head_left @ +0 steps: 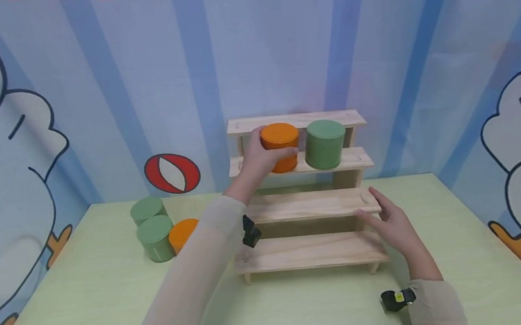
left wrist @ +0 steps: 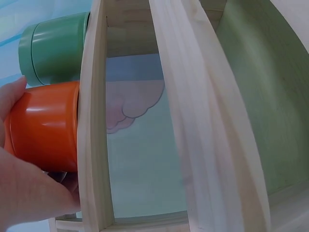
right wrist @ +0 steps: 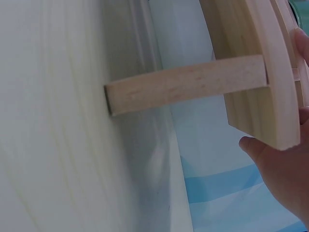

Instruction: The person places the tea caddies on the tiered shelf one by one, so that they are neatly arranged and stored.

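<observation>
My left hand point(head_left: 262, 154) grips an orange round canister point(head_left: 279, 135), fingers behind it and thumb across its front. The canister stands upright on the second-highest board of a wooden tiered shelf point(head_left: 302, 206). Beside it on that board is a green canister point(head_left: 326, 144), a small gap to the right in the head view. In the left wrist view the orange canister point(left wrist: 43, 128) has its base right at the board. Lower down, my right hand point(head_left: 395, 222) holds the right end of a board between thumb and fingers; the right wrist view shows this board end point(right wrist: 285, 111) close up.
Left of the shelf, two green canisters point(head_left: 156, 238) and an orange canister point(head_left: 182, 235) stand close together on the pale green table point(head_left: 90, 304). My left sleeve partly covers that orange one. A blue striped backdrop point(head_left: 268, 46) rises behind the table.
</observation>
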Action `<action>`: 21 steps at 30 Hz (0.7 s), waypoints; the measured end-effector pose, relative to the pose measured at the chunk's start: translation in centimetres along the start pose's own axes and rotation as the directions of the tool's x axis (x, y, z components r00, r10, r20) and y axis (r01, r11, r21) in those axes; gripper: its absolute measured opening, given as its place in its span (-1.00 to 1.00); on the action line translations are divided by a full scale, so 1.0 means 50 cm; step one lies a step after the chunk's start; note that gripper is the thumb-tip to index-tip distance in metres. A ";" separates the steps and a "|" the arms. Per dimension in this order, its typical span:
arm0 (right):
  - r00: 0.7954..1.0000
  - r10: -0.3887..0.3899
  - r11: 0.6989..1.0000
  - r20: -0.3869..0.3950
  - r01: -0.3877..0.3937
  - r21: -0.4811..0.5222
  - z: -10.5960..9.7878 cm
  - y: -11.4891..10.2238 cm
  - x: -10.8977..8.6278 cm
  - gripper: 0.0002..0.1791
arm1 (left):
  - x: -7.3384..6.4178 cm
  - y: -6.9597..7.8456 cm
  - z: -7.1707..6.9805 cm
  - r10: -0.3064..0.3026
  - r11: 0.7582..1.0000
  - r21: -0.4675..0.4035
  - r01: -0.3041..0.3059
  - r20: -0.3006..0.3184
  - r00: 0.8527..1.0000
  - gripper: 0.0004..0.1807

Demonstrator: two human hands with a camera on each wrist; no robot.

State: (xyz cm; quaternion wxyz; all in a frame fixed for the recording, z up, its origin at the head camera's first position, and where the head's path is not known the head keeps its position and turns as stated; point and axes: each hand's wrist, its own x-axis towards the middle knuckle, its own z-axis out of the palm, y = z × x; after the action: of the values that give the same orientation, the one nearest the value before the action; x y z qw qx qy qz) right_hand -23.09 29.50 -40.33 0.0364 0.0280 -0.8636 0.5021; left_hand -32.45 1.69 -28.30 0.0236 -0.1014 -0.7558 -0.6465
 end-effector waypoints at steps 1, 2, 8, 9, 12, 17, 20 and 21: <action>1.000 0.000 1.000 -0.001 0.000 0.000 0.000 0.000 0.000 -0.01 | 0.000 0.000 0.000 0.000 1.000 -0.003 0.000 0.004 1.000 -0.12; 1.000 0.000 1.000 -0.001 0.000 0.000 0.000 0.000 0.000 -0.01 | 0.000 0.000 0.000 -0.002 1.000 -0.004 0.002 0.009 1.000 -0.10; 1.000 0.002 1.000 -0.007 -0.002 -0.001 0.000 -0.002 0.000 -0.01 | -0.001 0.001 -0.003 -0.009 1.000 -0.004 0.009 0.035 0.999 0.04; 1.000 0.003 1.000 -0.008 -0.003 -0.003 0.000 -0.002 0.000 -0.01 | -0.001 0.001 -0.004 -0.010 1.000 -0.002 0.010 0.038 0.999 0.05; 1.000 0.004 1.000 -0.007 -0.004 -0.004 0.000 -0.002 -0.001 -0.01 | -0.002 0.000 -0.006 -0.011 1.000 0.016 0.010 0.045 0.999 0.10; 1.000 0.001 1.000 0.000 -0.001 0.004 0.001 -0.001 -0.003 -0.01 | -0.007 -0.001 -0.011 0.002 0.998 0.059 -0.005 0.054 0.999 0.17; 1.000 -0.002 1.000 0.001 0.002 0.006 0.001 -0.001 -0.002 -0.02 | -0.012 -0.001 -0.015 0.006 0.997 0.073 -0.009 0.049 0.999 0.21; 1.000 -0.003 1.000 0.002 0.003 0.007 0.001 -0.001 -0.002 -0.02 | -0.013 -0.001 -0.017 0.006 0.997 0.075 -0.009 0.045 0.999 0.22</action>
State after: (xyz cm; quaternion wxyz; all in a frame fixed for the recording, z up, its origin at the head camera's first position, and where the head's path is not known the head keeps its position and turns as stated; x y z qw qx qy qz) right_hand -22.97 29.46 -40.32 0.0363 0.0297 -0.8617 0.5053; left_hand -31.89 0.79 -28.31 0.0127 -0.1178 -0.7795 -0.6151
